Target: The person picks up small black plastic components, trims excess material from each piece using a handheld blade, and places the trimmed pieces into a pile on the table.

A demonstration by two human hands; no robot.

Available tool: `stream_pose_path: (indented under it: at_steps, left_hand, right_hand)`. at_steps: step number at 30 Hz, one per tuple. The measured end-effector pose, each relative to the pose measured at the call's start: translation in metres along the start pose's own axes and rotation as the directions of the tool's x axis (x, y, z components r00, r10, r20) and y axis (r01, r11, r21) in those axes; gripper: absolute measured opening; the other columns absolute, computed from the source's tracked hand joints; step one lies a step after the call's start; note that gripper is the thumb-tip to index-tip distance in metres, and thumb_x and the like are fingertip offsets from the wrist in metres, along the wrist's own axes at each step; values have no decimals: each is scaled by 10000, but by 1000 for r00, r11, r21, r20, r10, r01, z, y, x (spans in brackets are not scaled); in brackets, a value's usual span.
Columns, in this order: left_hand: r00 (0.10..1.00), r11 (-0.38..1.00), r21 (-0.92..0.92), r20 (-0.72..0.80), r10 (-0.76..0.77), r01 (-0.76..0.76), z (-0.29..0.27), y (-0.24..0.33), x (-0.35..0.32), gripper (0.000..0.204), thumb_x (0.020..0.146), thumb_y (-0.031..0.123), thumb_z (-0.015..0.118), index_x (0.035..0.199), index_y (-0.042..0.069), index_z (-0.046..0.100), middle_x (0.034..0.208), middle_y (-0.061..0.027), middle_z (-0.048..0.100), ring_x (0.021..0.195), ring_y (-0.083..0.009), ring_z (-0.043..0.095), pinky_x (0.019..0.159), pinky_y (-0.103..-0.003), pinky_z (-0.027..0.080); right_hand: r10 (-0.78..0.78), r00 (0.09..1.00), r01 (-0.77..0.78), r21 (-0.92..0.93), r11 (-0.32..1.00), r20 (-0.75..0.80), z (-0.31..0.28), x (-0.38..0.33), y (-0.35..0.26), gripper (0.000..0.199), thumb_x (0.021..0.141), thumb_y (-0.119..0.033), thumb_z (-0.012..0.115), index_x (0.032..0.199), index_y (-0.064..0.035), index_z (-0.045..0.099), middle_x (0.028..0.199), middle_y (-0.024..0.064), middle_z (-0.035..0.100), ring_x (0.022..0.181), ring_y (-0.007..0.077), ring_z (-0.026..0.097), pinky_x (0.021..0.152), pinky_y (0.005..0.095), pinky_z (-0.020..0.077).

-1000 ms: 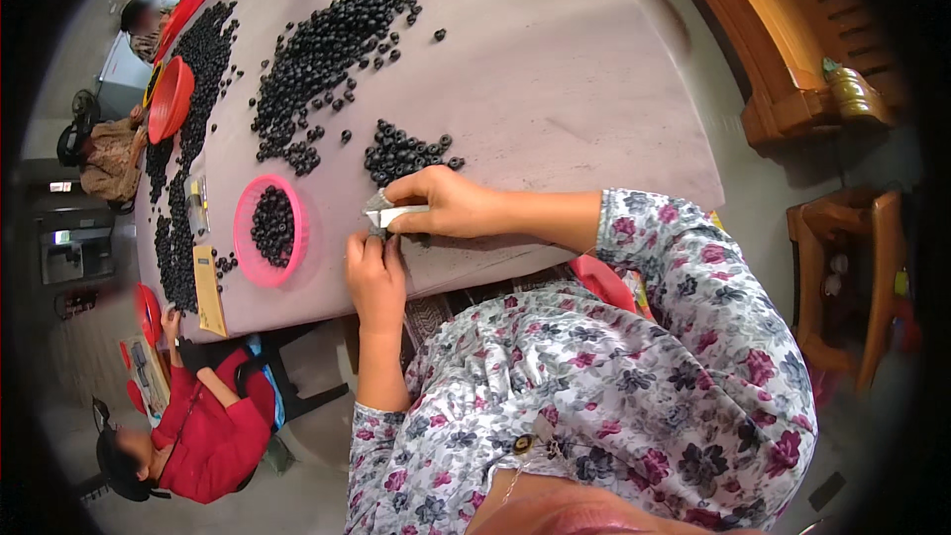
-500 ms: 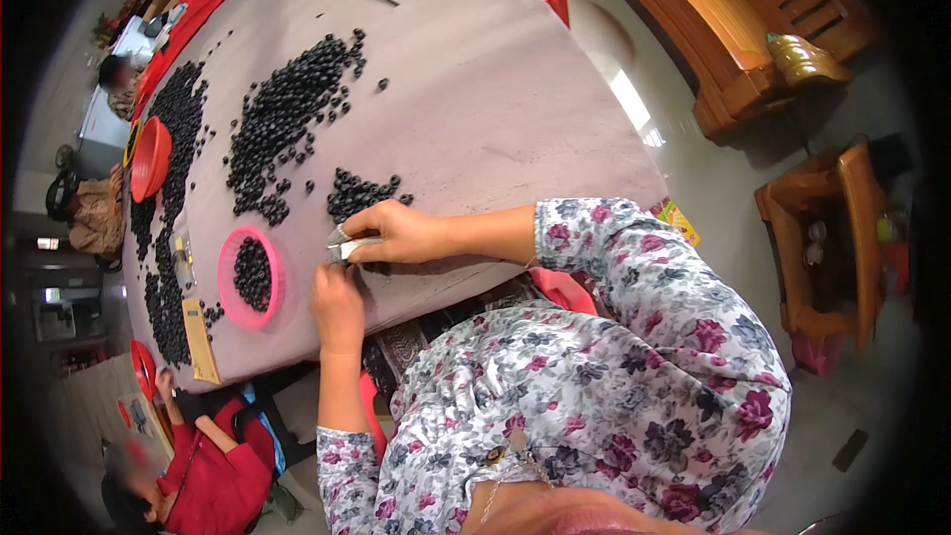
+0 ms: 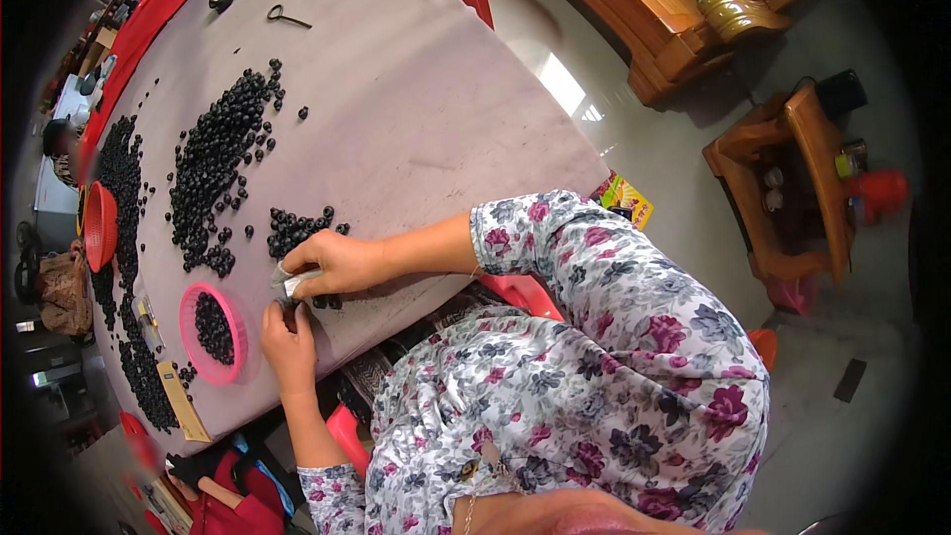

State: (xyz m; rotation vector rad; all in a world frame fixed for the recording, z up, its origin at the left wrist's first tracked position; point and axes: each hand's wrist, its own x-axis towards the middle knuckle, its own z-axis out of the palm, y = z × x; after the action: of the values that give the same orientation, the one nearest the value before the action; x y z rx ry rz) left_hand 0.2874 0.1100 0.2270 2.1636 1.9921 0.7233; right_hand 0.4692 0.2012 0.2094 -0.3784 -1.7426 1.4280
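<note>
My right hand (image 3: 342, 263) is closed around a small grey-and-white thing (image 3: 289, 284), perhaps a folded cloth or wrapped blade. Just below it my left hand (image 3: 288, 345) has its fingers pinched together, meeting the right hand's fingertips. Something small and dark shows between them, too small to name. A small pile of black round balls (image 3: 300, 226), like beads, lies just beyond my right hand, and a few more sit under its wrist. To the left stands a pink plastic basket (image 3: 238, 337) holding more black balls (image 3: 213, 329).
A larger heap of black balls (image 3: 213, 159) spreads over the cloth-covered table (image 3: 416, 109). Another long heap (image 3: 124, 188) runs along the left, beside a red basket (image 3: 100, 228) and a tan strip (image 3: 181, 402). A dark metal key-like tool (image 3: 289, 17) lies far off. Another person's red sleeve (image 3: 243, 515) shows lower left.
The view has shifted, so the table and everything on it sit further left and a little lower. My hands stay together, the right still gripping the grey-and-white thing.
</note>
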Motion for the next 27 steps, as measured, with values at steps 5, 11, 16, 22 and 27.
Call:
stream_pose_path:
  at_steps: [5,11,16,22,27]
  left_hand:
    - [998,998,9,25,61,-62,-4,-4,13,188,868,126,610,928,-28,522,843,-213,579,765,-397,570,664,-451,437]
    - [979,994,23,167,-113,111,-18,-6,32,233,876,154,630,905,-30,490,776,-197,580,708,-365,574,639,-432,441]
    - [960,966,-141,209,-186,218,-38,5,30,228,856,118,657,868,-34,486,740,-149,537,643,-264,524,594,-360,420]
    - [996,997,-35,42,-73,74,-45,2,8,173,846,78,634,851,-31,499,777,-156,483,666,-297,497,613,-382,412]
    - [988,988,-47,-32,-148,146,-67,-41,15,154,845,67,620,835,-36,506,798,-160,494,691,-319,515,627,-411,417]
  right_hand:
    - [33,997,-32,-17,999,66,-3,6,-8,303,817,-126,681,1068,39,632,954,176,692,842,192,657,775,328,511]
    - [28,999,-26,-34,999,44,-6,12,-21,284,810,-131,691,1045,22,649,925,189,683,830,194,660,752,333,507]
    - [15,999,-14,-25,1000,35,0,14,-33,303,806,-99,697,1073,32,642,942,172,693,841,194,657,775,327,510]
    - [-6,1000,6,-4,1000,25,16,17,-44,219,816,-132,667,949,37,627,814,192,645,717,191,599,683,352,477]
    - [-109,994,104,-144,984,-29,49,59,-25,250,800,-154,692,943,39,624,824,220,631,742,335,626,670,380,485]
